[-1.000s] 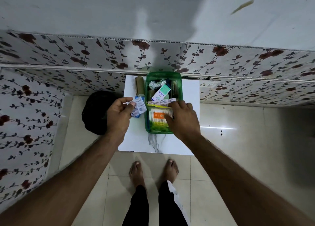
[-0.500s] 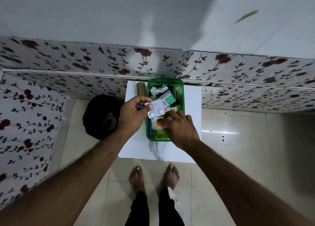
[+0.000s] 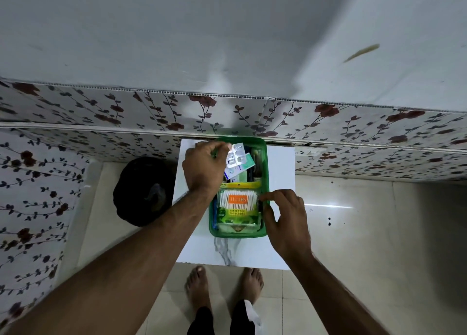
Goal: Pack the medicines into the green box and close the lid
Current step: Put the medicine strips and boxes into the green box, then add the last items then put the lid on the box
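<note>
Our left grip pinches a silver blister strip over the far end of the green box, while our right grip rests released, fingertips on the box's near right rim beside the cotton-bud pack. We judge packing nearly done: the box looks full, this strip is yet to drop, and no lid is visible. Beyond the left grip the wall stands close; the desk leaves bare room right and nearer us.

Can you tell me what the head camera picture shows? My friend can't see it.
A left hand holds a silver pill strip over an open green box of medicines, while the right hand touches its edge.
</note>
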